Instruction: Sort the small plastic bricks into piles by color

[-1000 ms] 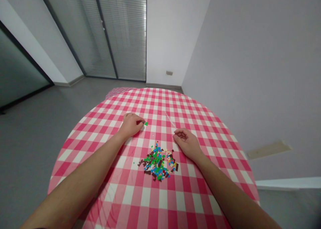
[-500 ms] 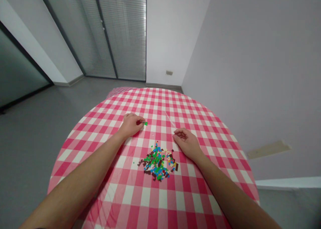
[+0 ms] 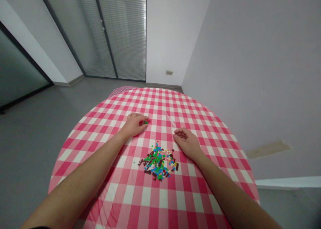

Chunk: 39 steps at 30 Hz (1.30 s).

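My left hand is on the left of the checked tablecloth, beyond the brick pile. Its thumb and fingers stand apart around a small green toy brick; whether they touch it I cannot tell. My right hand rests on the cloth to the right. Its fingers are loosely curled with a gap to the thumb, and nothing shows in it. Between my forearms lies a pile of small toy bricks, mostly green, blue and dark brown, with some white, yellow and red pieces.
A red-and-white checked tablecloth covers the round table. A thin pale line, strip or crease unclear, runs beyond my right fingertips. A single green piece lies left of the pile. A grey wall stands at the right.
My left hand has shifted slightly right, and its fingers have spread around the green brick, which is nearly where it was. My right hand has stayed still.
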Motion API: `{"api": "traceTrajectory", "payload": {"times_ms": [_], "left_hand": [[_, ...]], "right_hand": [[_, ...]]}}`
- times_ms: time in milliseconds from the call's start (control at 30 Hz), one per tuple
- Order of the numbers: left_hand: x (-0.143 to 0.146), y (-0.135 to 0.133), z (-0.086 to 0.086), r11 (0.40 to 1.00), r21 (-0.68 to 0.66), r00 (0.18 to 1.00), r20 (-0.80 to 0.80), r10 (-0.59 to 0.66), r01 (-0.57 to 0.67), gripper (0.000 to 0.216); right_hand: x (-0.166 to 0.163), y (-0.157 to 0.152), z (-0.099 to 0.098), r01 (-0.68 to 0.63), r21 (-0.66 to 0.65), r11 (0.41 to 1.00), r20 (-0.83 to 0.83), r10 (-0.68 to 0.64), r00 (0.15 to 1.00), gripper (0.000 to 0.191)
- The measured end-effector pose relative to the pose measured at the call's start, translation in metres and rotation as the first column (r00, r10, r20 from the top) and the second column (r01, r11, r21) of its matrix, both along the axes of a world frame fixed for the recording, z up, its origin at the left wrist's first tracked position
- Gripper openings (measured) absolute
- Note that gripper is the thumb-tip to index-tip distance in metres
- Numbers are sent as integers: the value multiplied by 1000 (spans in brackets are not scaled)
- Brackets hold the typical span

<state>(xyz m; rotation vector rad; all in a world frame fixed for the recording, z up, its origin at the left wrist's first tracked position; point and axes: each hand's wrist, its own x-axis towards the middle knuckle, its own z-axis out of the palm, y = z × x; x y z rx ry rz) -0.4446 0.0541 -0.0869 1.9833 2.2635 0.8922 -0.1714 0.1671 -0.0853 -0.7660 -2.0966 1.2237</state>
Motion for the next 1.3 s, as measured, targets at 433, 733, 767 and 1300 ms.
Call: {"api": "traceTrajectory", "payload": {"times_ms": [433,733,767,1300], "left_hand": [[0,0,2,997,10,997,-9,75,-74,27],[-4,0,-1,999,41,999,19,34,-35,25],[-4,0,-2,999,39,999,22,33,-33,25],[0,-2,4,999,-25,999,30,-43,44,34]], "right_hand": [[0,0,-2,7,-26,1000,-8,-7,1000,17],[0,0,0,12,-22,1000,11,-11,1000,18],[-1,0,0,13,-18,1000,11,-13,1000,18],[0,-1,2,-5,13,1000,18,5,1000,15]]}}
